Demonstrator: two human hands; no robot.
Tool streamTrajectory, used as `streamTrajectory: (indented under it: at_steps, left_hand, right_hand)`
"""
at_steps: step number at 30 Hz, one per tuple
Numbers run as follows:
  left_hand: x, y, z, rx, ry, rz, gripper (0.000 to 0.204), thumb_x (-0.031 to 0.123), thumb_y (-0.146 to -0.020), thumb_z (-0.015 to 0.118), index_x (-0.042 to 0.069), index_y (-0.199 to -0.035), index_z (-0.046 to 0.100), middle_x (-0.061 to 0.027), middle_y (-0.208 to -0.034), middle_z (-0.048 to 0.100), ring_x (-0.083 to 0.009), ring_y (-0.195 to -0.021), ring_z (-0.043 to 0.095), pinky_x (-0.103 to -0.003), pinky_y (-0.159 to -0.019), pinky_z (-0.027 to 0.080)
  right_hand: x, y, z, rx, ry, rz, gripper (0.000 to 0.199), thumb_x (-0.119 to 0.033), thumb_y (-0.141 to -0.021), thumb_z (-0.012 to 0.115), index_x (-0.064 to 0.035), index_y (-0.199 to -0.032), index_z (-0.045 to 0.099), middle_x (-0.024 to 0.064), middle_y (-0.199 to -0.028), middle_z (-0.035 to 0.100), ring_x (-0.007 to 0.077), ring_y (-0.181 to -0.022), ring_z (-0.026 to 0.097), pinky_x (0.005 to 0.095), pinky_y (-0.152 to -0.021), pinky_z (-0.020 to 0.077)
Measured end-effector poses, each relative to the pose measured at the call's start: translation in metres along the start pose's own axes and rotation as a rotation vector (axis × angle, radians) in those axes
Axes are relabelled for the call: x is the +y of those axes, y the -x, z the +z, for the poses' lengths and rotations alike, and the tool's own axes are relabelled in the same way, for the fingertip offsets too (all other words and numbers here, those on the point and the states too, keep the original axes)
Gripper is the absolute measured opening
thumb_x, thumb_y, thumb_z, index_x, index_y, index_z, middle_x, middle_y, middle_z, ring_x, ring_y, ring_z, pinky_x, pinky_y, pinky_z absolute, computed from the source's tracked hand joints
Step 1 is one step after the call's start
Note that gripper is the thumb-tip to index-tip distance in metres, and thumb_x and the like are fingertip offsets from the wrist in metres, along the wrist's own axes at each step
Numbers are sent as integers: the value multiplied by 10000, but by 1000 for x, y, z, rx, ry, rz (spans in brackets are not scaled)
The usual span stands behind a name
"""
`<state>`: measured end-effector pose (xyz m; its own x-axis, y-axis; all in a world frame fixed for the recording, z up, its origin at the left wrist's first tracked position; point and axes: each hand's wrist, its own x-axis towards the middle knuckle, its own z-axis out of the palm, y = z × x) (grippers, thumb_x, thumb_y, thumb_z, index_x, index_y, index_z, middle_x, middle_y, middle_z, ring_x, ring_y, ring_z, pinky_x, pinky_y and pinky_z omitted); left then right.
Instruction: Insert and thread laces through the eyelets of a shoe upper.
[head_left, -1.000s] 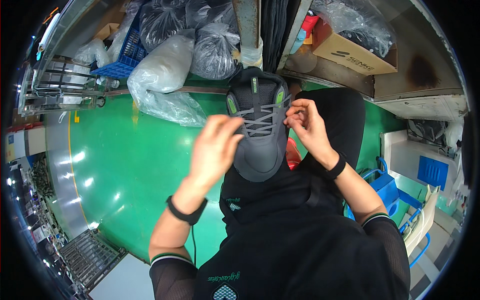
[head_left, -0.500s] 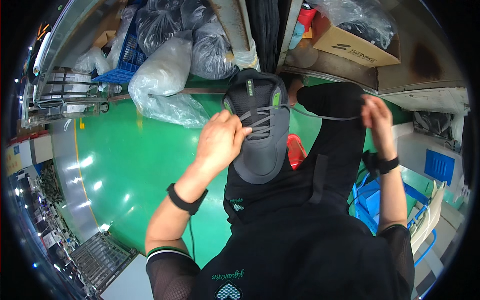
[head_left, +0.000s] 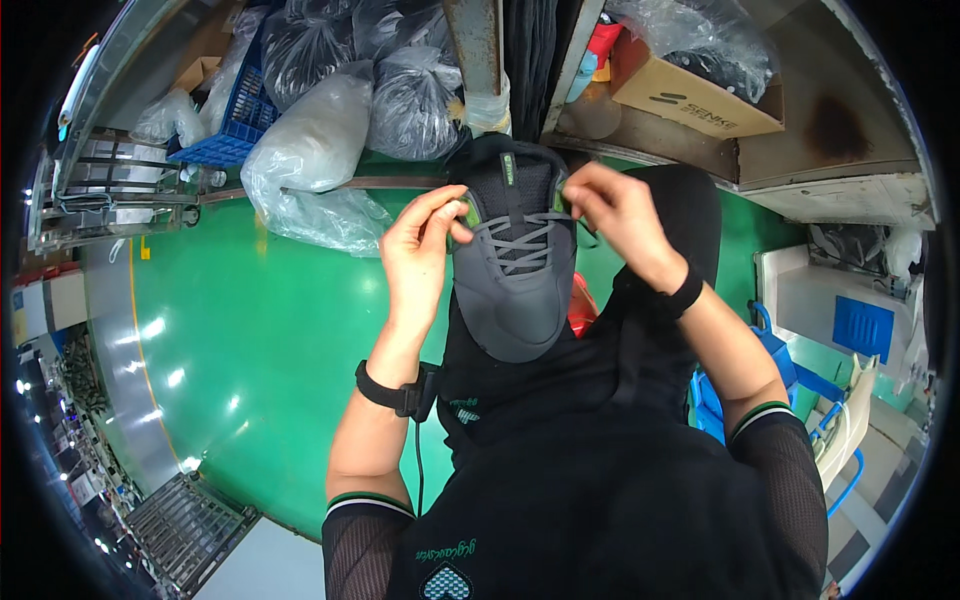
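A dark grey sports shoe with green trim and grey laces rests on my lap, toe toward me. My left hand grips its left side near the eyelets, fingers curled at the green edge. At the shoe's top right, my right hand pinches the lace end by the collar. Both wrists wear black bands, and a thin cable hangs from the left one.
A green floor spreads to the left. Clear and black plastic bags pile up beyond the shoe beside a blue crate. A cardboard box sits on a grey bench at upper right. Blue bins stand at right.
My right hand, which had pulled the lace far out to the right, has come back to the shoe's collar. The left hand shifted slightly along the shoe's left side.
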<state>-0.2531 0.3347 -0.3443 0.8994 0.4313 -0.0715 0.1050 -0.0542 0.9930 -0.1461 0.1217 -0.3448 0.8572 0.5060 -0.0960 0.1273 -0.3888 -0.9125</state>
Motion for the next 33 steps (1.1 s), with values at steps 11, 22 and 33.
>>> streamTrajectory:
  at_steps: [11, 22, 33]
  left_hand:
    - [9, 14, -6, 173, -942, 502, 30, 117, -809, 699, 104, -832, 686, 2, -878, 647, -185, -876, 558, -349, -798, 399]
    - [26, -6, -3, -159, -1329, 736, 87, 117, -686, 703, 64, -732, 651, -21, -814, 567, -235, -984, 517, -422, -853, 330]
    - [52, -69, 2, -612, -1267, 1054, 341, 185, -620, 764, 94, -908, 607, -38, -914, 567, -232, -978, 548, -414, -866, 413]
  right_hand:
    - [-9, 3, 6, -51, 643, -289, 93, -80, -803, 614, 3, -782, 579, 123, -662, 618, 271, -600, 619, 363, -557, 482]
    - [-33, -35, -30, -378, 909, -802, 379, -70, -644, 744, -57, -947, 516, 90, -919, 523, 287, -755, 637, 395, -602, 516]
    - [-23, -87, -31, -846, 798, -959, 291, -81, -653, 738, -10, -839, 526, 113, -863, 514, 307, -871, 580, 411, -735, 496]
